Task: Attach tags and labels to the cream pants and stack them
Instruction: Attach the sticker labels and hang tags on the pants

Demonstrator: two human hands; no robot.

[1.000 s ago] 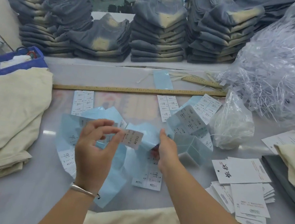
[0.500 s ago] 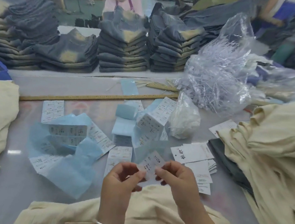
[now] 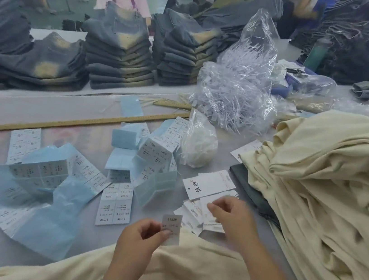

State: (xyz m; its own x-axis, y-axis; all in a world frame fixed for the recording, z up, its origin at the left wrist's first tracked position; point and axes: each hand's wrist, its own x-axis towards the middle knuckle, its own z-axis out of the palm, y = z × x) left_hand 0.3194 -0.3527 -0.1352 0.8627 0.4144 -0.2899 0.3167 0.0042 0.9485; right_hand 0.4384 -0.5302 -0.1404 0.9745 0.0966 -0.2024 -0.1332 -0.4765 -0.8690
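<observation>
Since the earlier frame, right hand [image 3: 231,214] had left the sticker [image 3: 171,229] for the hang tags [image 3: 208,186] at one o'clock, grip unclear; left hand [image 3: 141,238] pinched it above the cream pants [image 3: 183,279]. Best take one tag only.

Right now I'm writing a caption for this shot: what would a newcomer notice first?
The big heap of cream pants at right, and the dark jean stacks along the far edge. In the middle lie blue label sheets, and near the camera the left hand pinches one label while the right hand reaches into the white tags.
</observation>
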